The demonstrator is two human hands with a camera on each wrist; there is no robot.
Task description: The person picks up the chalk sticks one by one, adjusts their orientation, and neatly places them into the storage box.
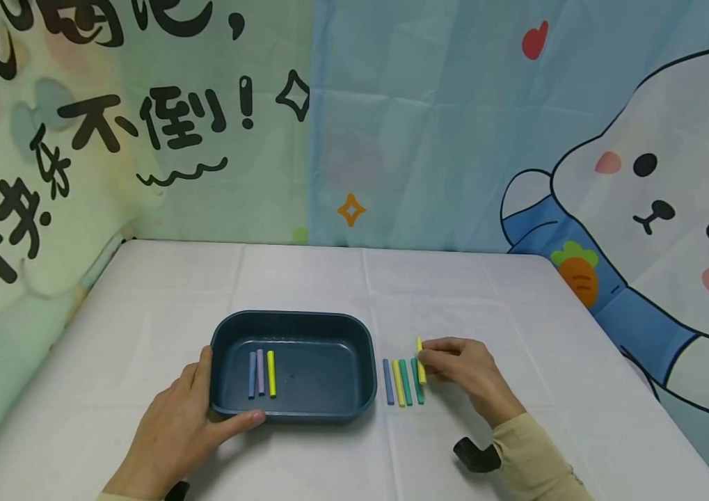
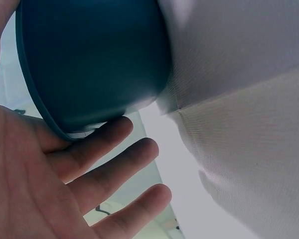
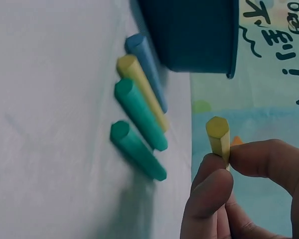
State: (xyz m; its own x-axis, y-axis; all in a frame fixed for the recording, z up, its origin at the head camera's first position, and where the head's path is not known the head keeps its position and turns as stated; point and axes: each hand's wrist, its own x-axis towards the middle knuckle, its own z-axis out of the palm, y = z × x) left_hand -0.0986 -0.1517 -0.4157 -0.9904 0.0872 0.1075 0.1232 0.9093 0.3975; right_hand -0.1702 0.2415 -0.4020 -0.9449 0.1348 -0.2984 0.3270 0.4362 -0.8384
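My left hand (image 1: 169, 421) rests against the near left corner of a dark blue tray (image 1: 329, 415), its thumb along the front rim and its fingers up the left side. In the left wrist view its fingers (image 2: 114, 184) are spread and fairly straight beside the tray wall (image 2: 94, 59). Between thumb and fingers, my right hand (image 1: 463, 369) pinches a six-sided yellow chalk stick (image 3: 219, 134), lifted above the table. Below it lie a blue chalk stick (image 3: 147, 69), a yellow one (image 3: 139, 87) and two green ones (image 3: 139, 112), side by side right of the tray.
Inside the tray lie a blue chalk stick (image 1: 252, 376), a purple one (image 1: 260, 372) and a yellow one (image 1: 271, 374). A white cloth (image 1: 304, 278) covers the table. Printed hangings (image 1: 423, 139) stand behind and to the left.
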